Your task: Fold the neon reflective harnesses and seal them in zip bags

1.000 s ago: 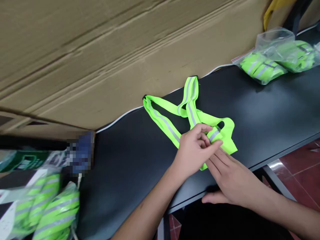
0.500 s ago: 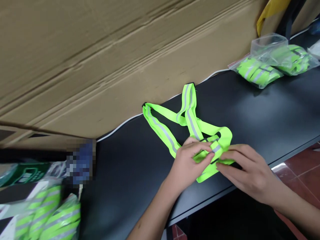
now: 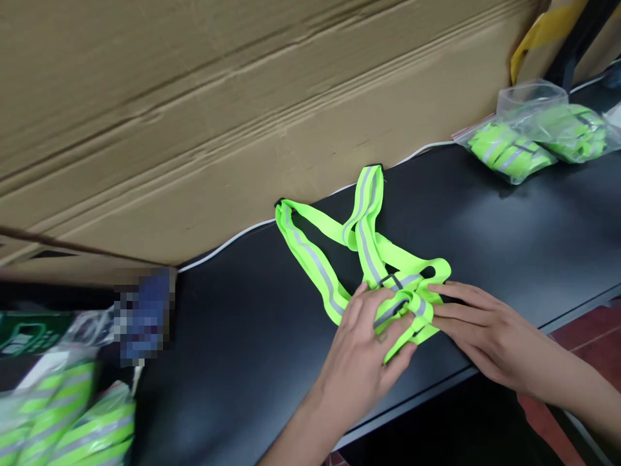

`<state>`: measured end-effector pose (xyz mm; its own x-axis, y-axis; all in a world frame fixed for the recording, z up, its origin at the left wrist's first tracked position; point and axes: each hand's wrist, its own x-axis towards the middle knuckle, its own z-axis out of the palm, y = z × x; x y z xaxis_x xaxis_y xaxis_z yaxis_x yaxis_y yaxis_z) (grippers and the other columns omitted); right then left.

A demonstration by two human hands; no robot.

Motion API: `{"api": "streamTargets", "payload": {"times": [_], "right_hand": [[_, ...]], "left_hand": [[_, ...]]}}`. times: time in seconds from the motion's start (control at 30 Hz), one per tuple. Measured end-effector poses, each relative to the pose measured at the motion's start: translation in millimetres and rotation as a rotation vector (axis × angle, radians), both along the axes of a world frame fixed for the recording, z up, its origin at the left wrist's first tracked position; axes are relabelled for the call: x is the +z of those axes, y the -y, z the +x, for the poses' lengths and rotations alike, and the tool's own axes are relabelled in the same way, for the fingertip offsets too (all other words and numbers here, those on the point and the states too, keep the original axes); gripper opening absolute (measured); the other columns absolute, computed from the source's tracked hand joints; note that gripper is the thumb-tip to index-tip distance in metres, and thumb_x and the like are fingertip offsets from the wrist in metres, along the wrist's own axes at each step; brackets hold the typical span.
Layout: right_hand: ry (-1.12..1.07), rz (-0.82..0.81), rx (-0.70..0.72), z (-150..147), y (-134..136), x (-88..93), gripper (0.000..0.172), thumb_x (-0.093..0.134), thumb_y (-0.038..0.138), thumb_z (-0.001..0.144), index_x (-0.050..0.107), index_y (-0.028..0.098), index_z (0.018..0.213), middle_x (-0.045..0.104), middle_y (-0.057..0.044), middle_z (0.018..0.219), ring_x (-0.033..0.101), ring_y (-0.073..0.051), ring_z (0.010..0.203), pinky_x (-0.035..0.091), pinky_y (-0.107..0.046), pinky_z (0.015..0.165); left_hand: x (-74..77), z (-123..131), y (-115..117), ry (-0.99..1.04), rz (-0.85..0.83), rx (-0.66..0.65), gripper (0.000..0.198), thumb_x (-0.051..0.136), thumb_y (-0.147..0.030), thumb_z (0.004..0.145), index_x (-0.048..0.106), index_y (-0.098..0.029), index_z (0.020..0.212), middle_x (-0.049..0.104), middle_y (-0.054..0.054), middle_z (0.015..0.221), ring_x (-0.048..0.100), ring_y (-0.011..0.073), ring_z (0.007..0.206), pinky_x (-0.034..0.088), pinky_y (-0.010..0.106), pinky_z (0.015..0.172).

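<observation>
A neon-green reflective vest (image 3: pixel 315 259) of elastic straps with grey stripes lies on the black tabletop, its two far loops reaching the cardboard. My left hand (image 3: pixel 361 346) is closed on the bunched straps near the front edge, beside a black buckle (image 3: pixel 391 283). From the right, my right hand (image 3: pixel 499 333) holds the folded end of the same bundle between its fingers. Part of the strap under both hands is hidden.
Tall cardboard (image 3: pixel 233 149) stands along the table's back, with a white cable (image 3: pixel 228 243) at its foot. Bagged green vests (image 3: pixel 514 152) lie at the far right. More bagged vests (image 3: pixel 92 427) sit at lower left, near a blurred blue item (image 3: pixel 148 310).
My left hand has shifted down and released its pinch at the strap end, now gripping lower. The right fingers have straightened along the bundle. The strap near the buckle has been turned over.
</observation>
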<state>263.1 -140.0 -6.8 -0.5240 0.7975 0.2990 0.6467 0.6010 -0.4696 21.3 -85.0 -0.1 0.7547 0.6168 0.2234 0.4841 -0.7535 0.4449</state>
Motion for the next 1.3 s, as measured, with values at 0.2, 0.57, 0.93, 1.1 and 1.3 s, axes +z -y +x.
{"api": "streamTargets", "payload": {"times": [0.2, 0.57, 0.93, 1.1, 1.3], "right_hand": [[-0.168, -0.006, -0.213, 4.2, -1.6, -6.0, 0.032, 0.067, 0.021, 0.091, 0.059, 0.018, 0.122, 0.058, -0.015, 0.129, 0.054, -0.027, 0.128, 0.054, -0.042, 0.102], [0.019, 0.01, -0.065, -2.5, -21.5, 1.9, 0.039, 0.057, 0.022, 0.097, 0.052, 0.017, 0.135, 0.065, -0.015, 0.127, 0.063, -0.025, 0.118, 0.058, -0.042, 0.095], [0.329, 0.246, 0.165, -3.7, -25.2, -0.3, 0.078, 0.058, 0.056, 0.094, 0.048, -0.005, 0.14, 0.051, -0.027, 0.146, 0.04, -0.036, 0.143, 0.054, -0.047, 0.105], [0.399, 0.246, 0.205, -0.8, -19.6, -2.3, 0.076, 0.066, 0.051, 0.09, 0.044, 0.007, 0.148, 0.035, -0.028, 0.157, 0.033, -0.041, 0.147, 0.055, -0.054, 0.1], [0.352, 0.239, 0.265, -1.0, -10.8, -2.1, 0.083, 0.065, 0.062, 0.086, 0.048, 0.005, 0.144, 0.035, -0.024, 0.158, 0.016, -0.042, 0.152, 0.052, -0.057, 0.103]], "left_hand": [[0.2, -0.6, 17.0, -0.047, 0.084, 0.035, 0.026, 0.057, -0.022, 0.097, 0.064, -0.019, 0.122, 0.057, 0.013, 0.133, 0.044, 0.0327, 0.139, 0.036, 0.061, 0.117], [-4.4, 4.6, 15.6, 0.068, 0.086, 0.2, 0.019, 0.051, -0.017, 0.098, 0.062, -0.013, 0.114, 0.062, 0.017, 0.132, 0.06, 0.0292, 0.119, 0.054, 0.051, 0.101], [-2.8, -1.6, 24.5, 0.028, 0.112, 0.22, 0.031, 0.055, -0.034, 0.098, 0.066, -0.014, 0.12, 0.061, 0.013, 0.135, 0.049, 0.0331, 0.131, 0.048, 0.053, 0.108], [0.4, -14.5, 37.0, -0.043, 0.099, 0.281, 0.052, 0.062, -0.048, 0.092, 0.058, -0.026, 0.139, 0.055, 0.016, 0.13, 0.05, 0.0373, 0.125, 0.042, 0.071, 0.104], [-0.7, -19.6, 49.2, -0.098, 0.047, 0.253, 0.068, 0.067, -0.044, 0.089, 0.044, -0.026, 0.151, 0.05, 0.018, 0.14, 0.043, 0.0409, 0.134, 0.047, 0.067, 0.102]]}}
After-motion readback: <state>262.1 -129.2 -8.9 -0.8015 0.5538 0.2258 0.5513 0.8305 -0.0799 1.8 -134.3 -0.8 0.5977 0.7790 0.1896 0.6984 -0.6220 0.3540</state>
